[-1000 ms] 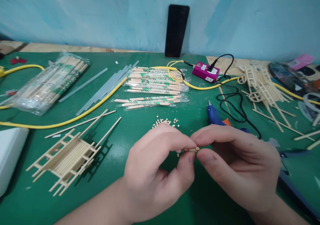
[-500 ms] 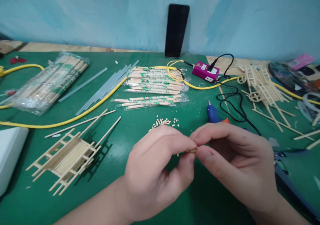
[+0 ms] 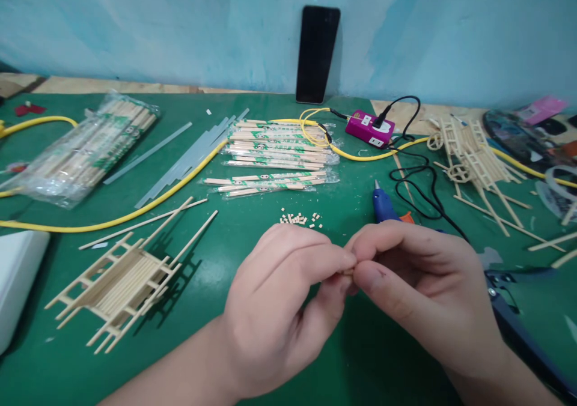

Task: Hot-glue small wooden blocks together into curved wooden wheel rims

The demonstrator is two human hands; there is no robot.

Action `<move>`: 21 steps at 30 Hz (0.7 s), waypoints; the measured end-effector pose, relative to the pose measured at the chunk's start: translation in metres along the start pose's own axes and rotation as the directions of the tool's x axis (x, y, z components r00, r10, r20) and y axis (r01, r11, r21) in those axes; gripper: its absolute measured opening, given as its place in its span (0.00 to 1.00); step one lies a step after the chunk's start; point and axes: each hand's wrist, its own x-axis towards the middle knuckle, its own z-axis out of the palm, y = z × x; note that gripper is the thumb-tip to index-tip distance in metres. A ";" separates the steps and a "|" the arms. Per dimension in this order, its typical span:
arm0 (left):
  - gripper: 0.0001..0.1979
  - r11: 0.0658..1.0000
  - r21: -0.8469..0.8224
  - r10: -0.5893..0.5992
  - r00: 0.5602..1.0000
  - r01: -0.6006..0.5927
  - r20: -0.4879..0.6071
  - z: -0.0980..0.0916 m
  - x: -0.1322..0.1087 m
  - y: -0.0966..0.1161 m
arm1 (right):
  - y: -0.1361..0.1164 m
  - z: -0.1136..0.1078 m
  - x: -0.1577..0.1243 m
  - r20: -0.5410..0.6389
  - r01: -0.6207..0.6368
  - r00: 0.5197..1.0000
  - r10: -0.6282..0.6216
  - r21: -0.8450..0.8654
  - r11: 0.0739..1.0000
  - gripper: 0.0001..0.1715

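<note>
My left hand (image 3: 279, 310) and my right hand (image 3: 424, 292) meet fingertip to fingertip over the green mat (image 3: 234, 238). Both pinch a tiny wooden piece (image 3: 348, 271) that barely shows between thumbs and forefingers. Just beyond the hands lies a small heap of cut wooden bits (image 3: 300, 218). A blue glue gun (image 3: 385, 206) lies behind my right hand, its nozzle pointing away. A stick-built frame model (image 3: 119, 280) rests to the left of my left hand.
Wrapped chopstick packs (image 3: 274, 154) and a clear bag of chopsticks (image 3: 85, 148) lie further back. A yellow cable (image 3: 148, 205) crosses the mat. A pink power strip (image 3: 370, 128), a black phone (image 3: 315, 54), another stick model (image 3: 471, 160) and dark pliers (image 3: 518, 316) are also there.
The fingertips have closed tighter round the small wooden piece, so less of it shows. The hands have hardly shifted.
</note>
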 end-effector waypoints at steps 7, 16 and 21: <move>0.15 1.000 0.019 0.022 1.000 -0.023 0.021 -0.002 0.000 0.000 | 0.000 -0.002 -0.001 0.041 -0.104 0.994 0.099 0.161 0.982 0.05; 0.15 0.993 0.048 0.107 0.994 -0.108 0.018 -0.003 0.005 -0.001 | 0.002 -0.006 0.003 0.253 -0.356 0.929 0.269 0.425 0.832 0.09; 0.12 0.985 0.135 0.108 0.994 -0.111 0.026 -0.005 0.001 -0.002 | 0.002 -0.010 0.006 0.342 -0.450 0.885 0.317 0.454 0.769 0.14</move>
